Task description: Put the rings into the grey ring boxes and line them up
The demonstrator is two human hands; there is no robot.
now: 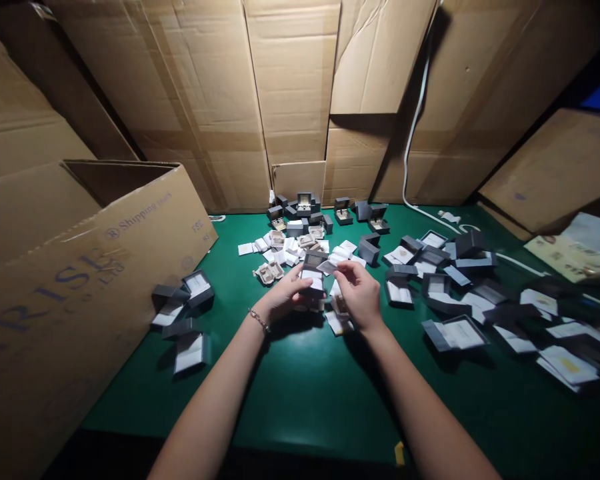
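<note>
Left hand (291, 288) is clamped around a small dark box (314, 267), its lid raised and white material showing inside, above a green table (300, 393). Between thumb and fingers of the right hand (360, 293), a pale slip (329, 267) is pinched just beside the box; whether the two touch cannot be told. Heaped white pieces (290, 251) are seen beyond the hands, open dark boxes (446, 305) are spread to the right, and a printed carton (105, 320) is placed at left. For such close handling, the box would best be gripped by its lower sides, so that the lid is not pressed shut. The slip would best be held lightly by its edge, lest it be creased.
</note>
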